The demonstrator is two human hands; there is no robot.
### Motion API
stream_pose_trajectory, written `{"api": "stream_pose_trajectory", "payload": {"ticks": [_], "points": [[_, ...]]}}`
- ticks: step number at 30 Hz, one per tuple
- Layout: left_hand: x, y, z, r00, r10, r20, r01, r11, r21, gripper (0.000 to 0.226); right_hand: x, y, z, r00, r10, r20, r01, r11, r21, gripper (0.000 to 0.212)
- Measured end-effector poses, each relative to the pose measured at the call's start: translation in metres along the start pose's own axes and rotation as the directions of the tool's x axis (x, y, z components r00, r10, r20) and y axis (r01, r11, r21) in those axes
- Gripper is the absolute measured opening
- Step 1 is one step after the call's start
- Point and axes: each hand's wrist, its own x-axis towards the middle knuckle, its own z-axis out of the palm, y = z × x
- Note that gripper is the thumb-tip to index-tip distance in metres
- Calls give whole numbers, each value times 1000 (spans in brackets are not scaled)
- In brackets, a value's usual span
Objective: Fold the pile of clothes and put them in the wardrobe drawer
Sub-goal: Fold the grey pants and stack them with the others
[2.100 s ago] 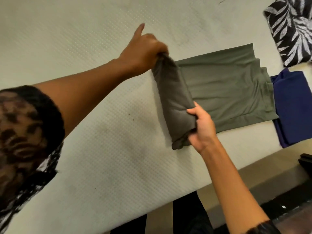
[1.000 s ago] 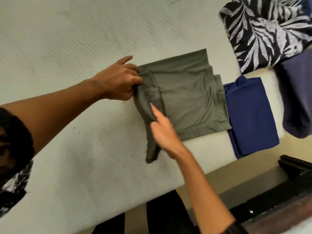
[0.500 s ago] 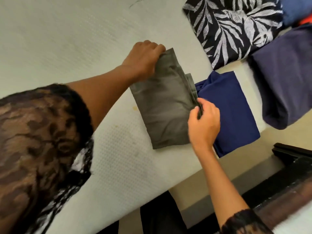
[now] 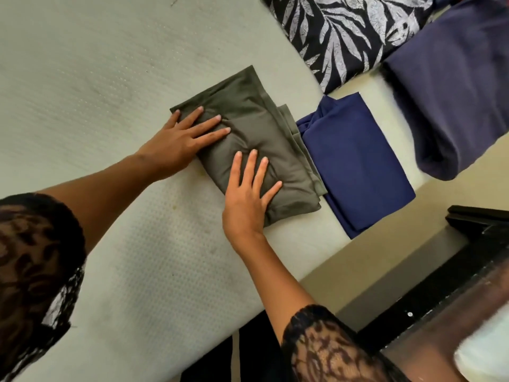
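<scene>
**Two flat hands on one folded olive garment**

Four garments lie in view, and two hands. The folded olive-green garment (image 4: 264, 133) sits on the pale quilted mattress (image 4: 82, 78), a few layered edges showing along its right side. Touching that side is one folded navy garment (image 4: 355, 164). Beyond the olive garment, up and to the right, lies one black garment with a white leaf print (image 4: 347, 31). Further right of it, one dusky purple garment (image 4: 454, 100) hangs over the mattress edge.

Both hands rest on the olive garment, holding nothing. The left hand (image 4: 176, 144) lies palm down across its left edge, with straight, slightly spread fingers pointing over the cloth. The right hand (image 4: 245, 199) presses flat on its near end, fingers straight and fanned wide. Both forearms reach out bare from black lace sleeves — one sleeve (image 4: 35, 257) at the left, the other (image 4: 325, 346) near the bottom. Below and right of the olive garment, past the mattress edge, stands one piece of dark furniture (image 4: 468, 271).
</scene>
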Motion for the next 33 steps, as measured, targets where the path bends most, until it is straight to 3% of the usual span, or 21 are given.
{"api": "stream_pose_trajectory", "payload": {"ticks": [3,6,8,11,16,20,25,27,29,31,33], "points": [[11,0,-16,997,6,-71,-6,1000,5,48,0,20,-35,991,-66,120,46,985,164,77],[29,11,-49,994,51,-100,-54,998,-23,15,4,50,-91,985,-11,170,-69,885,460,60],[48,28,-79,989,84,-118,-100,985,-137,12,5,78,-132,977,25,210,-143,808,571,41],[82,56,-124,983,82,-165,-122,961,-249,20,6,117,-185,975,48,218,-177,764,620,36],[139,102,-189,927,180,-329,-281,915,-290,20,-13,168,-264,993,114,-7,-88,807,584,34],[163,133,-209,871,223,-438,-373,880,-294,27,-29,195,-289,957,153,-248,14,825,564,60],[152,142,-164,829,434,-353,-502,856,-127,34,-44,201,-230,910,206,-360,-75,935,347,76],[140,129,-124,819,536,-205,-548,837,1,38,-42,195,-168,948,157,-276,-82,961,265,81],[128,113,-77,810,582,-71,-571,811,127,44,-40,187,-100,985,137,-103,-115,974,197,88],[112,102,-40,852,522,37,-519,836,176,50,-42,178,-46,991,128,-27,-123,981,148,91],[97,101,-24,924,358,131,-376,913,158,73,-44,170,-26,989,133,-68,-121,981,150,92]]}}
